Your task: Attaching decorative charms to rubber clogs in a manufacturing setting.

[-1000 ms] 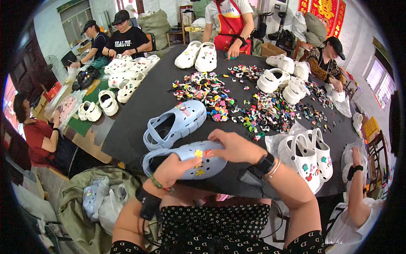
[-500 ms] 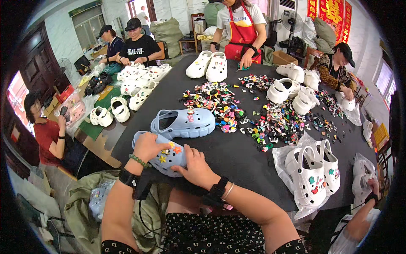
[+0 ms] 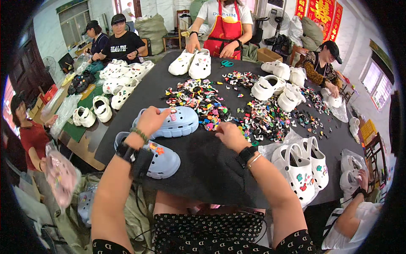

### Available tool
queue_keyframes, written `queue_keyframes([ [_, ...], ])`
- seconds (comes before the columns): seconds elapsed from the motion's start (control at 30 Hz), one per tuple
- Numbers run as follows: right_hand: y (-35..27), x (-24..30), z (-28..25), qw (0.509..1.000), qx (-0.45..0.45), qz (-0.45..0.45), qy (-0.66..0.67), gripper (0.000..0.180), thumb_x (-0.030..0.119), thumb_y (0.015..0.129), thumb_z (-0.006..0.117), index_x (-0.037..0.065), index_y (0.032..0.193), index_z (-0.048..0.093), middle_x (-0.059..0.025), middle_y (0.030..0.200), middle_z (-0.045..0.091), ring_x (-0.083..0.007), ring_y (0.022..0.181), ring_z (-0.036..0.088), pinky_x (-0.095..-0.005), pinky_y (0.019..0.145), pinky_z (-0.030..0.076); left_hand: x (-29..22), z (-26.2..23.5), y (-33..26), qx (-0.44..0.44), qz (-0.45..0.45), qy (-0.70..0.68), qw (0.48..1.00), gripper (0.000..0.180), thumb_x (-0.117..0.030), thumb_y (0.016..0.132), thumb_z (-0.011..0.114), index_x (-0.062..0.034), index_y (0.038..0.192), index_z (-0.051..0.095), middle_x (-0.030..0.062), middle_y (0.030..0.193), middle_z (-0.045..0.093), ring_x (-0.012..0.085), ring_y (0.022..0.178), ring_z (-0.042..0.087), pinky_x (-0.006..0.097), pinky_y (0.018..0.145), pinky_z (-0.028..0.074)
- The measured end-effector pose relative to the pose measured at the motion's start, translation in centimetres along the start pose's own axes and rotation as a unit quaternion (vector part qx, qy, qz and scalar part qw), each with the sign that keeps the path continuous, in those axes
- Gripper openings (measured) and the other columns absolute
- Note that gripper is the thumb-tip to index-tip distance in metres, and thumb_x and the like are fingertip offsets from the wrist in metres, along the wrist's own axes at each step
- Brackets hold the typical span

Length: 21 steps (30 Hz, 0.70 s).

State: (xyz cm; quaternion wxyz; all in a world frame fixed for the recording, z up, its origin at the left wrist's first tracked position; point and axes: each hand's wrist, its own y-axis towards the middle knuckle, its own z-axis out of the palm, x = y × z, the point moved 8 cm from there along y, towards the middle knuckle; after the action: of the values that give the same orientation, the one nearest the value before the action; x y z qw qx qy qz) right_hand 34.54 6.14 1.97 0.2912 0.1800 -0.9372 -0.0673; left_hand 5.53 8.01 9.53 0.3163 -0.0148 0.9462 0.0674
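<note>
Two light blue clogs lie side by side on the black tabletop. My left hand [image 3: 150, 122] is on the far blue clog [image 3: 182, 127], bent over its opening, with some fingers hidden behind it. This clog has pink and white charms on its upper. The near blue clog [image 3: 165, 163] carries orange and yellow charms, and my left wrist crosses above it. At the edge of a heap of colourful shoe charms [image 3: 207, 106] is my right hand [image 3: 231, 137], its fingers bent together. Whatever lies between those fingertips cannot be made out.
White clogs with charms [image 3: 300, 169] stand on plastic at the right. More white clogs [image 3: 192, 63] and teal scissors [image 3: 227, 63] are at the far edge, before a person in a red apron [image 3: 226, 29]. A person at left holds a bagged pink clog [image 3: 62, 175].
My left hand has moved from the near clog to the far one. My right hand has let go of the near clog and reached right to the charms. The scissors now lie on the table.
</note>
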Motion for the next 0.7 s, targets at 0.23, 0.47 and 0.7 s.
queue_keyframes([
  [0.23,2.6,-4.3,0.6,0.987,-0.038,0.129,-0.092,0.035,0.033,0.079,0.073,0.002,0.093,0.064,-0.0223,0.103,0.061,-0.0388,0.095,0.062,-0.0476,0.080,0.051,2.9,3.8,2.3,0.105,-0.147,-0.009,0.984,0.098,-0.074,0.074,0.060,0.0172,0.109,0.060,0.0309,0.108,0.063,0.0366,0.099,0.065,0.041,0.081,0.052],
  [0.47,1.7,-2.3,1.4,0.994,-0.026,0.085,-0.058,0.030,0.023,0.074,0.078,0.004,0.091,0.062,-0.0210,0.099,0.059,-0.0392,0.092,0.062,-0.0470,0.078,0.051,3.5,5.2,2.1,0.135,-0.147,-0.046,0.979,0.097,-0.063,0.065,0.078,0.0176,0.116,0.058,0.0273,0.119,0.061,0.0316,0.107,0.062,0.037,0.085,0.050],
  [0.7,-0.5,-3.4,-1.1,0.995,-0.018,0.091,-0.024,0.020,0.013,0.076,0.075,0.003,0.088,0.062,-0.0204,0.084,0.067,-0.0381,0.085,0.065,-0.0459,0.073,0.050,3.1,7.2,-1.4,0.185,-0.121,-0.267,0.938,0.053,-0.033,0.075,0.082,0.0058,0.108,0.067,0.0125,0.106,0.068,0.0183,0.095,0.061,0.032,0.088,0.043],
])
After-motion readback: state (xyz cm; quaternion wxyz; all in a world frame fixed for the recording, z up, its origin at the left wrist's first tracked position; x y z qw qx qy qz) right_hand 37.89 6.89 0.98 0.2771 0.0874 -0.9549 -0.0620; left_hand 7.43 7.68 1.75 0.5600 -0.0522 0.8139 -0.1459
